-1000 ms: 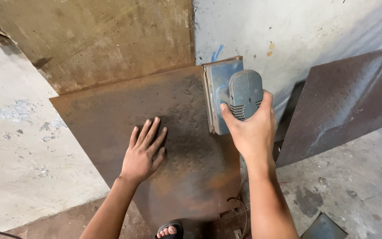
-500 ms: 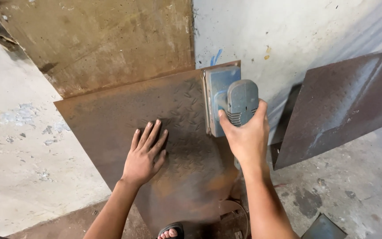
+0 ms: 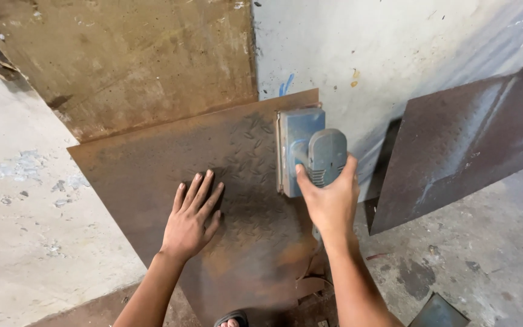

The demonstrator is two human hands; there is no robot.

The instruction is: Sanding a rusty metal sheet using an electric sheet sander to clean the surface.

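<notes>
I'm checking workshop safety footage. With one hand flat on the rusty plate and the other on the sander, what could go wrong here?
The bare left hand lies flat on the rusty plate close to the blue sander; a skid could catch the fingers. The right hand alone grips the sander near the plate's right edge, so it might run off. A sandalled foot sits just below the leaning plate.

The floor (image 3: 491,266) is grey concrete, stained in dark patches and flecked with grit; on it stands a rusty tread plate (image 3: 171,175), tilted back against the wall (image 3: 394,54); a second plate (image 3: 467,145) (duller, with a pale streak) leans just beside it on the right; a small dark sheet (image 3: 438,313) lies flat at the lower edge.
</notes>
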